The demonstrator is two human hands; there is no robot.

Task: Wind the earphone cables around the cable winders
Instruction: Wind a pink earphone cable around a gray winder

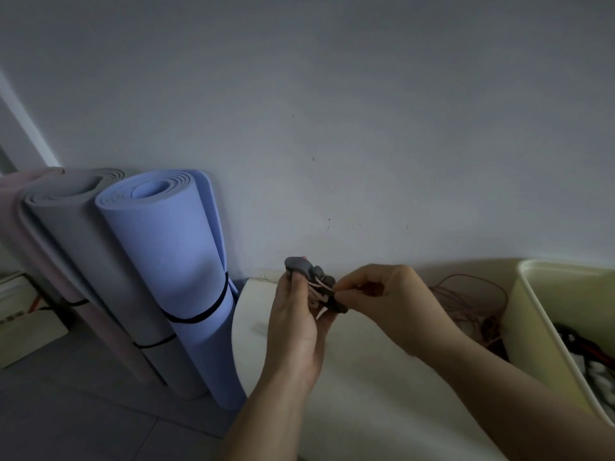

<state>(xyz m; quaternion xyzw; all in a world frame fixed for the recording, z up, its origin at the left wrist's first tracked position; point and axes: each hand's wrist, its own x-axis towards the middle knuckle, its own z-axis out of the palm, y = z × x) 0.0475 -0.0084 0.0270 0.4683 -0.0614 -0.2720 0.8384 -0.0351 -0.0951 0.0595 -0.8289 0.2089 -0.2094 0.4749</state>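
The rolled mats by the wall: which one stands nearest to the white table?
The blue mat, the rightmost of the three, right beside the table at its rounded edge. The grey mat and the pink mat stand further left.

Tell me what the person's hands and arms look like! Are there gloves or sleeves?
No gloves: the left hand and the right hand are bare, with no rings showing. Both forearms are bare too, with no sleeves, watch or bracelet in view.

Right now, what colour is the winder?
The winder is dark grey; head view.
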